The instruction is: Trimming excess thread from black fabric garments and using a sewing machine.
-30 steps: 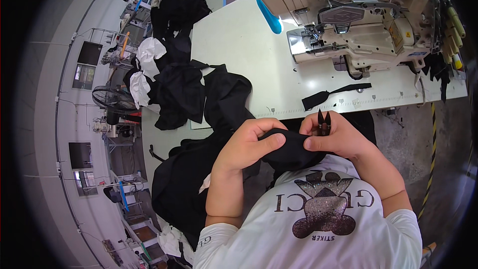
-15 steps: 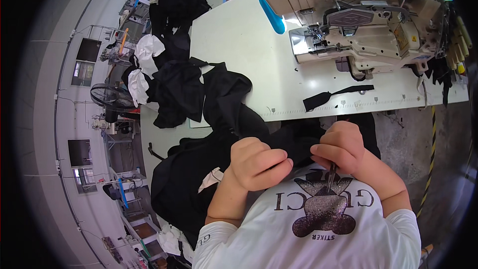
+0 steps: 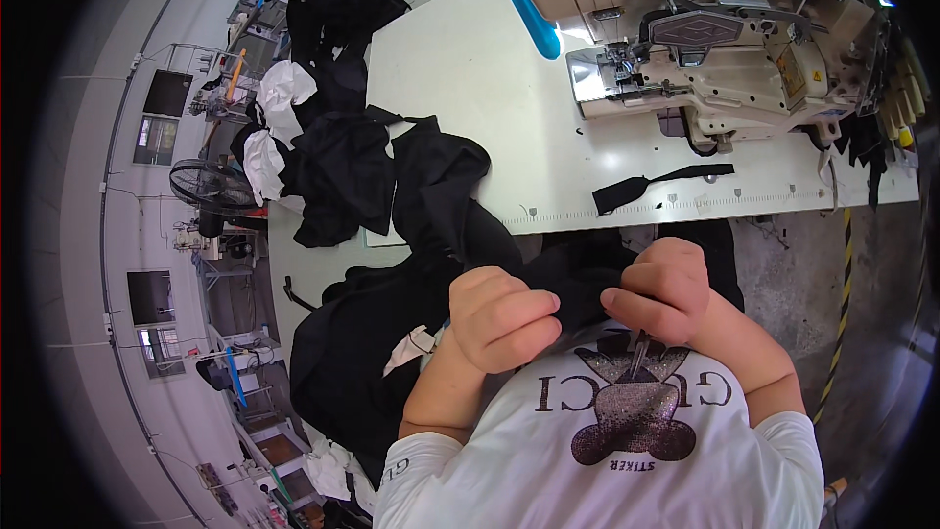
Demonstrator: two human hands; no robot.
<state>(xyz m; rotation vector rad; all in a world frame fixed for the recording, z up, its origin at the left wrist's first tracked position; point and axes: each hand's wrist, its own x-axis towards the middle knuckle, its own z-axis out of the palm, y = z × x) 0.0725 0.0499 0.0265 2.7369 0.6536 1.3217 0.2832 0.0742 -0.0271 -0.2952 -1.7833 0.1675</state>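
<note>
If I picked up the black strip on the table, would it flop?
Probably: the black strip bends and narrows like soft cloth. It's likely light, since it looks thin. It probably wouldn't roll, because it lies flat on the table.

Matt cloth [image 3: 585,296], smooth glossy tabletop [image 3: 450,49]

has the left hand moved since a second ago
Yes, judged against the near edge of the white table: the left hand has shifted away from that edge, toward the person's white shirt.
</note>
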